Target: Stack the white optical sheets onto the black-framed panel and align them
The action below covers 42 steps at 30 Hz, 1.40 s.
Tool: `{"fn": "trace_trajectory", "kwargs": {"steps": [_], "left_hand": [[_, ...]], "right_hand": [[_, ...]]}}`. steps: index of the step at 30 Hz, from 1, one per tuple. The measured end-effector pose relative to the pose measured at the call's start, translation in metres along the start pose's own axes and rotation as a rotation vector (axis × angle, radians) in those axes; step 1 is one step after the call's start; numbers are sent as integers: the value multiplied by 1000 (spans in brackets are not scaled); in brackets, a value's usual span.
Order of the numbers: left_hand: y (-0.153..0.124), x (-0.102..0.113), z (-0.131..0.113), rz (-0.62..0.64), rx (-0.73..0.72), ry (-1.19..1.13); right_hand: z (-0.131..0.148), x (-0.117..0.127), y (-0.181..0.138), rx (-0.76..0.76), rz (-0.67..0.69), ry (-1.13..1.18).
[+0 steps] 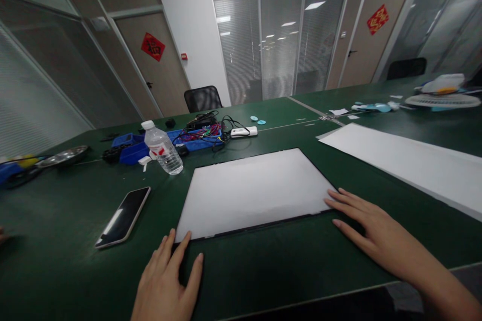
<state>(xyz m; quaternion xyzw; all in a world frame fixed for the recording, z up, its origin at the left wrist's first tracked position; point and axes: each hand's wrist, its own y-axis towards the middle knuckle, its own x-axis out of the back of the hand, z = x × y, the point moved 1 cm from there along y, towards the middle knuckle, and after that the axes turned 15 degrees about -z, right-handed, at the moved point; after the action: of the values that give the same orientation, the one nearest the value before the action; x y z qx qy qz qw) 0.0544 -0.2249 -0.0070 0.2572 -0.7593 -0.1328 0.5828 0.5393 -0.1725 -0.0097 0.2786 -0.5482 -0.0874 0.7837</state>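
A flat white rectangular panel with a thin black edge [252, 193] lies on the green table [263, 271] in front of me. At its near left corner rests my left hand [169, 278], fingers spread and fingertips touching the edge. My right hand [363, 220] lies at the near right corner, fingers stretched out, with the tips on the panel's border. Neither hand grips anything. Left of the panel, a smartphone [123, 217] lies face up with a dark screen.
Behind the phone stands a water bottle [161, 148]. Blue trays [203, 139] hold tangled wires. Long white sheets [410, 163] lie to the right. A metal dish [64, 155] is far left. At the left edge, part of another person's hand [3, 235] shows.
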Motion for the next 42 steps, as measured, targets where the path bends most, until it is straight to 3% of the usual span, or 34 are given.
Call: {"fn": "trace_trajectory", "kwargs": {"steps": [35,42], "left_hand": [[0,0,-1,-46,8,41],[0,-1,1,-28,-44,71]], "right_hand": [[0,-1,-1,-17,-6,7],[-1,-2,-2,-18,-21,2]]}}
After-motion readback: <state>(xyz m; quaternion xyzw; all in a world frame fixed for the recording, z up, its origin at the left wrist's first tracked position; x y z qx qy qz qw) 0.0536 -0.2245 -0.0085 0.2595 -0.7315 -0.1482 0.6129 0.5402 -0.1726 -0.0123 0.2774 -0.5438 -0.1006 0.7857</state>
